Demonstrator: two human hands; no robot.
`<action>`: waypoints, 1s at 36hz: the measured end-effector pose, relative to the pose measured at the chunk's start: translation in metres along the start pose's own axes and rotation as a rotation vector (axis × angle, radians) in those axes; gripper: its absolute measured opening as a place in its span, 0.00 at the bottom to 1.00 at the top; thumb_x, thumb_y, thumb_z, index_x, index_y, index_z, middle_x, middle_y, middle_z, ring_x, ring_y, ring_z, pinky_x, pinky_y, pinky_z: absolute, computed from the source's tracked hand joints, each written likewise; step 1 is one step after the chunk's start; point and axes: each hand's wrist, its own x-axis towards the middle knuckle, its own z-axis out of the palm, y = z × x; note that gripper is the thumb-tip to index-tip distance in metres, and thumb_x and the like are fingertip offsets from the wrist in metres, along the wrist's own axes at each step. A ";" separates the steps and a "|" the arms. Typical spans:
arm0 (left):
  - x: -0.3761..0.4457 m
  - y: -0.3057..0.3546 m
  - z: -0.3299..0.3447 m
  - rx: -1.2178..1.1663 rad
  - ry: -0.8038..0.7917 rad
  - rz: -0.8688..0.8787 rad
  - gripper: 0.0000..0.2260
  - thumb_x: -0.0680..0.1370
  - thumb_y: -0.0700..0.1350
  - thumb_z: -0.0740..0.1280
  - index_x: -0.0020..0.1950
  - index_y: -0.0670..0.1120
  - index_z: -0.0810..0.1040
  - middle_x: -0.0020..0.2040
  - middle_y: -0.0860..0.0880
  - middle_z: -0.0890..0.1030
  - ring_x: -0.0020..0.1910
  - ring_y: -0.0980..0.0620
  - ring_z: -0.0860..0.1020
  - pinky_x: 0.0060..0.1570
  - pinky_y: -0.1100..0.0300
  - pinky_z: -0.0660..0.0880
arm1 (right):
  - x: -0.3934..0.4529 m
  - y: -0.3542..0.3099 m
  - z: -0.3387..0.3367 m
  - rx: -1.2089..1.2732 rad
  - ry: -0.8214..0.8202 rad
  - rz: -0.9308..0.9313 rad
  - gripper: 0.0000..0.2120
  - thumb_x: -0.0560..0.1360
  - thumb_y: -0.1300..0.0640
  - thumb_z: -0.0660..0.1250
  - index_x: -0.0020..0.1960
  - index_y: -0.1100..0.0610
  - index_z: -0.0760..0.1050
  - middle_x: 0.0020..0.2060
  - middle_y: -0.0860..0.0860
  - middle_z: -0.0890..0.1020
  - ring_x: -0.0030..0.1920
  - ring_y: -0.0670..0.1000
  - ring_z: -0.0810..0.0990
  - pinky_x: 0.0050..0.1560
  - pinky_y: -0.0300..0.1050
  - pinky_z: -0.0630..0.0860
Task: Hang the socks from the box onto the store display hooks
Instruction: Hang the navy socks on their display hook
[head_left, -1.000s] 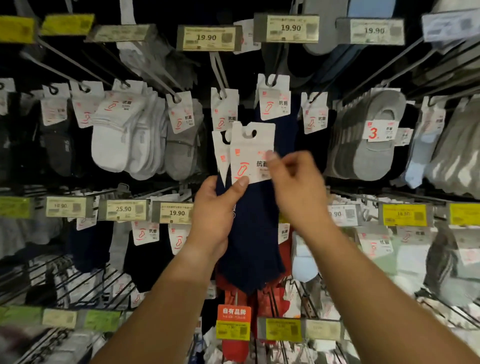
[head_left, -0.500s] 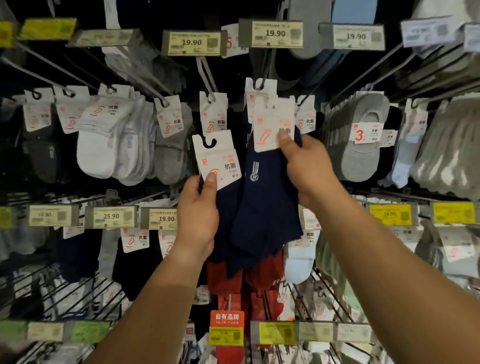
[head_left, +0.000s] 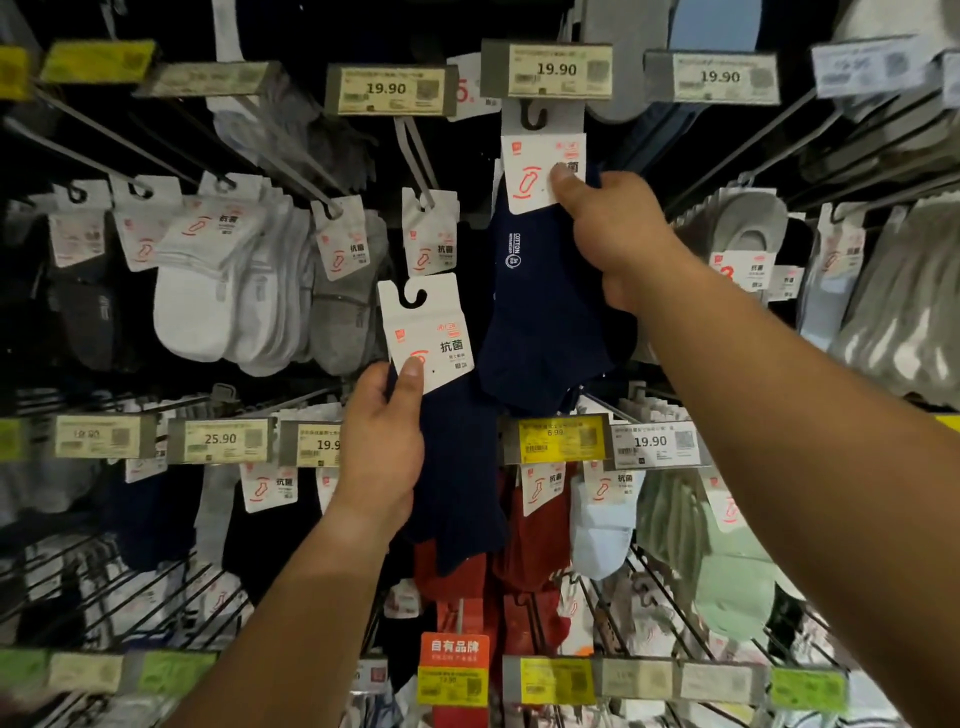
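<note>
The right hand (head_left: 618, 244) pinched the white card header (head_left: 540, 171) of a navy sock pack (head_left: 545, 322), thumb pressed on the card's lower right corner, fingers curled behind the fabric, w/ the card's hook slot raised just under a 19.90 price tag (head_left: 546, 70) at the end of an upper display hook; whether the slot had caught the hook couldn't be told. The left hand (head_left: 384, 447) gripped a second navy sock pack (head_left: 457, 467) lower down and to the left, thumb flat on the bottom edge of its white card (head_left: 423, 338), fingers wrapped behind; that pack hung free in the hand, its slot on no hook, the sock body draping down past the wrist. Between the two, a bare-ended hook (head_left: 413, 156) carried a carded dark pair (head_left: 431, 239). To the left, white socks (head_left: 223, 291) and grey socks (head_left: 343, 306) hung in rows on neighbouring hooks; to the right, grey no-show socks (head_left: 748, 234) filled another. Below the hands a row of price tags ran across, incl. a 25.90 tag (head_left: 221, 440) and a yellow tag (head_left: 563, 439). Under those hung red socks (head_left: 530, 540), a pale blue pair (head_left: 602, 530) and mint green socks (head_left: 732, 571). An orange shelf sign (head_left: 454, 647) sat at bottom centre.
</note>
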 end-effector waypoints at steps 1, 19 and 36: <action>0.000 0.000 -0.001 0.003 -0.001 0.005 0.07 0.85 0.47 0.63 0.55 0.49 0.80 0.53 0.51 0.86 0.55 0.52 0.84 0.61 0.45 0.79 | 0.003 0.002 0.000 -0.005 0.003 0.012 0.14 0.81 0.49 0.65 0.58 0.58 0.79 0.48 0.50 0.85 0.47 0.50 0.85 0.49 0.47 0.83; 0.009 0.009 0.013 0.006 -0.063 -0.014 0.08 0.84 0.48 0.64 0.57 0.47 0.80 0.52 0.50 0.87 0.53 0.51 0.85 0.57 0.48 0.81 | -0.008 0.053 0.005 -0.518 0.299 -0.240 0.20 0.80 0.40 0.61 0.56 0.57 0.71 0.49 0.51 0.77 0.54 0.56 0.77 0.54 0.49 0.72; 0.061 0.067 0.101 0.296 -0.183 0.388 0.14 0.85 0.52 0.59 0.44 0.47 0.77 0.42 0.54 0.79 0.42 0.55 0.76 0.45 0.57 0.72 | -0.018 0.027 0.002 -0.218 0.158 -0.260 0.13 0.82 0.46 0.59 0.53 0.55 0.72 0.47 0.46 0.79 0.47 0.46 0.78 0.45 0.41 0.74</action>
